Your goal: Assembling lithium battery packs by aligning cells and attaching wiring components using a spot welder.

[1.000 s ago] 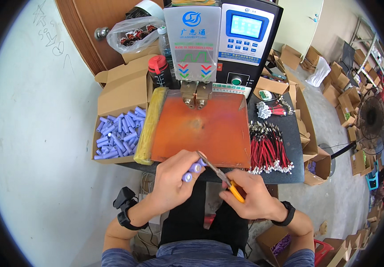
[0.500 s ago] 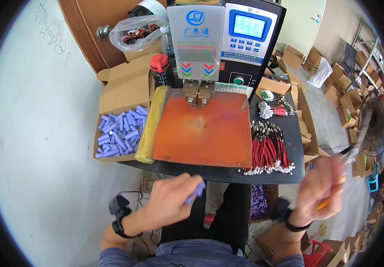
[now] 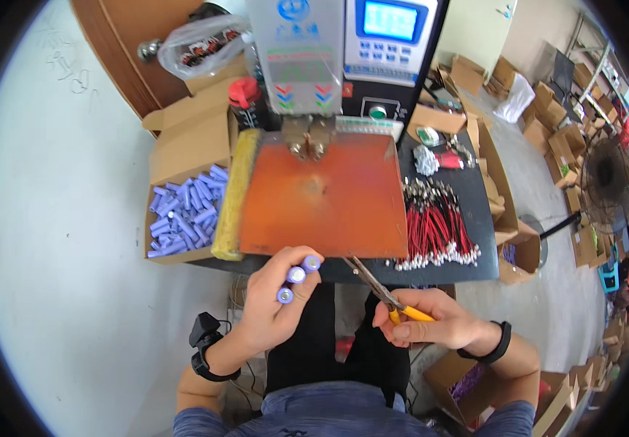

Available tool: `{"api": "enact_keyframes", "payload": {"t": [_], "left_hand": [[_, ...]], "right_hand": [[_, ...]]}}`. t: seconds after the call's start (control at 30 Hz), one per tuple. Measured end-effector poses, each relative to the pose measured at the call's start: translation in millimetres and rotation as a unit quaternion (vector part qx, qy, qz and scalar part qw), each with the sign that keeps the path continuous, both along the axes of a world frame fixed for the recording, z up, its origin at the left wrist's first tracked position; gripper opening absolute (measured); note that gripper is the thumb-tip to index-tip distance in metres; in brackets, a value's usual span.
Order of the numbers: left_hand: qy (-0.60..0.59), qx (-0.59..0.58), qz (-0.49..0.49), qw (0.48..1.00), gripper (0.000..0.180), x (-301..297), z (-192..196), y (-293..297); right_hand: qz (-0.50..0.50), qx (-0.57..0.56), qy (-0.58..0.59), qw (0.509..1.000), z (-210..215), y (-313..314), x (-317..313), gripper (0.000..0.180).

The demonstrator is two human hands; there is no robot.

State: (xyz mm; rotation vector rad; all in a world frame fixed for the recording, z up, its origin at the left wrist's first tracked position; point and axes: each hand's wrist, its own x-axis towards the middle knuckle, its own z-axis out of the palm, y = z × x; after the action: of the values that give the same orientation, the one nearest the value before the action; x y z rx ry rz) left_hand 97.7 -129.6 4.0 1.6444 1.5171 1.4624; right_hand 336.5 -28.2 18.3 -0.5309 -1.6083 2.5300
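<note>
Red-and-black wires crowd the front right corner of the tabletop, a red-lidded bottle stands toward the back left, and well past the right edge, a fan!

Over on the table, the machine stands at the back, its head over the board. Along the board's left side lies a bar; left of that sits a box with batteries inside. The bottle stands behind the bar. Wires lie right of the board. Near the table's front edge, three batteries are in the left hand, pliers in the right hand.
</note>
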Motion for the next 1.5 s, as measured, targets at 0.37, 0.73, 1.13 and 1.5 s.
{"api": "enact_keyframes", "payload": {"t": [0.37, 0.73, 1.13, 1.5], "left_hand": [[0.239, 0.046, -0.153, 0.958, 0.033, 25, -34, -20], [0.173, 0.043, -0.106, 0.978, 0.028, 15, -43, -21], [-0.187, -0.184, -0.032, 0.964, 0.021, -37, -30, -46], [-0.144, -0.307, 0.087, 0.937, 0.017, -50, -16, -87]], "right_hand": [[0.056, -0.254, -0.127, 0.957, -18, -10, 24, 0.035], [0.175, -0.067, -0.24, 0.952, 0, 4, 30, 0.032], [-0.333, 0.627, -0.375, 0.596, 11, 241, 12, 0.033], [-0.4, 0.697, -0.395, 0.445, -44, 364, -133, 0.023]]}}
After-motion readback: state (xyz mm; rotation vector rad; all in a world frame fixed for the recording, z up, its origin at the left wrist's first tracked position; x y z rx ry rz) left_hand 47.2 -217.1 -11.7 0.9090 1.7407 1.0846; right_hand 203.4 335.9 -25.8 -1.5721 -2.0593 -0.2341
